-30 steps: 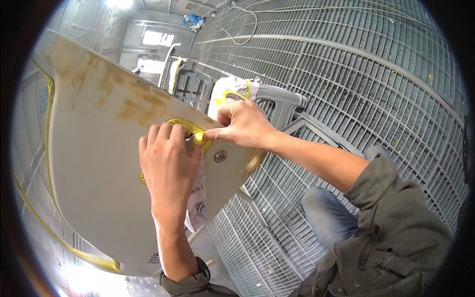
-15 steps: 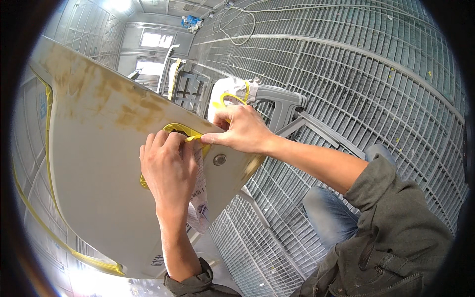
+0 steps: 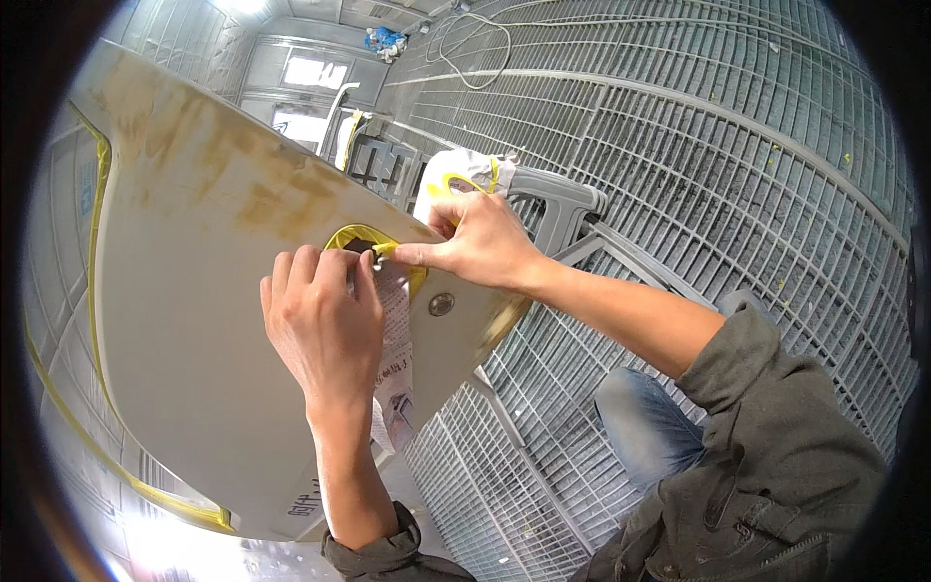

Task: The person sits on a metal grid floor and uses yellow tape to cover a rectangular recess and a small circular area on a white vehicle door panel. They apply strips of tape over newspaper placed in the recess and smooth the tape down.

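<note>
A pale vehicle panel (image 3: 213,369) with tan sanded patches fills the left half of the view. Yellow masking tape (image 3: 341,236) rims a dark opening in it, and a strip of printed paper (image 3: 395,339) hangs from that edge. My left hand (image 3: 325,325) is closed, thumb and fingertips pinched at the tape beside the opening. Just to its right, my right hand (image 3: 475,242) presses its thumb against the same bit of tape. Its other fingers curl behind the panel's edge, mostly hidden. Below the right thumb sits a round metal fitting (image 3: 441,305).
Behind the panel's edge is a grey stand (image 3: 558,199) with a white cover (image 3: 456,170) trimmed in yellow tape. Metal grating (image 3: 669,165) makes up the floor, with a hose (image 3: 485,73) lying across its far end. Yellow tape (image 3: 95,281) runs along the panel's left edge.
The pinched tape and my fingertips have shifted slightly up toward the opening, and more of its dark inside shows. The whole view has moved a little.
</note>
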Available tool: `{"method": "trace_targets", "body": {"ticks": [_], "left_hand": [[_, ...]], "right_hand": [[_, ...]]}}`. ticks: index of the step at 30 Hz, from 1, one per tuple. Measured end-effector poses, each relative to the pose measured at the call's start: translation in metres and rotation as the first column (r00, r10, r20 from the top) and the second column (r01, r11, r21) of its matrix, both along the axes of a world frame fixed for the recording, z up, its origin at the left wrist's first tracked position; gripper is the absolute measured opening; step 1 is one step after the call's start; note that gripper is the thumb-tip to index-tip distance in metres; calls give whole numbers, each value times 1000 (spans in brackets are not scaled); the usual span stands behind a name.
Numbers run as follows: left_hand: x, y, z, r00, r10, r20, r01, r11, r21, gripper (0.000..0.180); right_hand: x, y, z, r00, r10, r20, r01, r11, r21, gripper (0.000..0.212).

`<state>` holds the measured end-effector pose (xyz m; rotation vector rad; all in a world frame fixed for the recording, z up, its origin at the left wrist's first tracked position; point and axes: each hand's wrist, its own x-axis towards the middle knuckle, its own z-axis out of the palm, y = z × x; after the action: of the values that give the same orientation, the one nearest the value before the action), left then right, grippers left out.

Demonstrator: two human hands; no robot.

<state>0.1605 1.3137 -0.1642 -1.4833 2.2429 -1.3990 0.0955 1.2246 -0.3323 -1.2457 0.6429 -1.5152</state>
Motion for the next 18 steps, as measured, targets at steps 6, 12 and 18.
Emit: {"method": "trace_targets", "body": {"ticks": [6,12,18], "left_hand": [[6,11,3,999,-34,-27,33,999,-14,9],[4,-8,-4,986,-139,-89,144,988,47,10],[13,-9,-6,972,-119,-200,139,987,86,7]], "right_hand": [[0,-8,13,992,100,75,-100,995,-13,43],[-2,-16,4,992,114,56,-113,993,-36,46],[2,-14,2,985,147,89,-143,989,-46,47]]}}
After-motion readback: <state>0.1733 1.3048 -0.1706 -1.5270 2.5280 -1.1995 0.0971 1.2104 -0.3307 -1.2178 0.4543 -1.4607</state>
